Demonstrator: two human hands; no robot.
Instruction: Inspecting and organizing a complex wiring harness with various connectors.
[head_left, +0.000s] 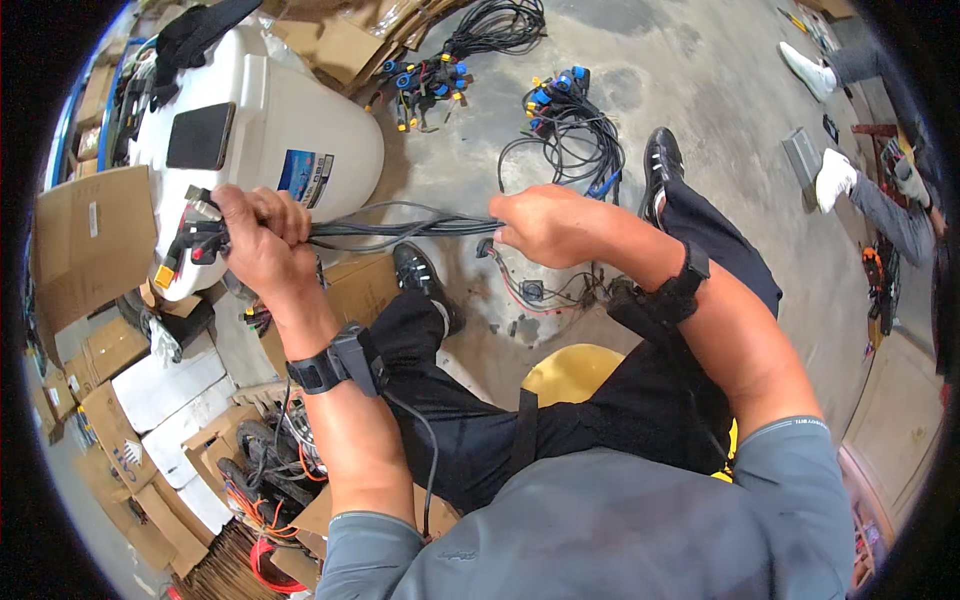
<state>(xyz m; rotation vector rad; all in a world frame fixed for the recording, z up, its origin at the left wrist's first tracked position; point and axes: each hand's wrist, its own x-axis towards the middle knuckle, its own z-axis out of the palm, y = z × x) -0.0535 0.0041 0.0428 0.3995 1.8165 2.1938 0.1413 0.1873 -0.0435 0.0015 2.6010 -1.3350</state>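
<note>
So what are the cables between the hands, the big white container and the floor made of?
The cables: probably rubber or plastic outside, dark and bending smoothly; any metal core is hidden.
The white container: likely molded plastic, smooth and faintly shiny, with rounded edges.
The floor: apparently bare concrete, grey and fairly dull, with patchy stains.

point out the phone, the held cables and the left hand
Phone (200,136): head view, middle of its dark face.
Held cables (440,228): head view, dark strands mid-bundle.
Left hand (264,242): head view, just below the curled fingers.
</note>
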